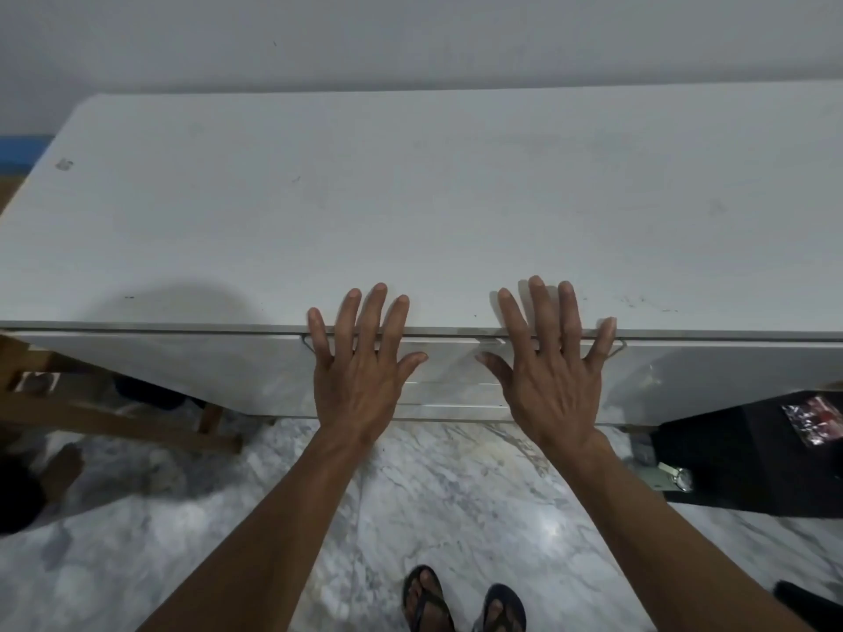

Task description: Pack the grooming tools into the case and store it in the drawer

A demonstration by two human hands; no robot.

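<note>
Left hand (362,367) and right hand (549,364) — fingers spread, empty — over the drawer (449,380); black box (752,453) rightward.

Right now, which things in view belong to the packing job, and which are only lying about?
Job: left hand and right hand, open, flat over the closed drawer; no case or tools in view.

Lying about: black box, wooden frame, sandals.

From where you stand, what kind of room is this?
Probably a room in a home, though nothing names it. A white desk with a shut drawer stands against a plain wall on a marble-patterned floor. The left hand and right hand rest, spread, at its front edge.
</note>
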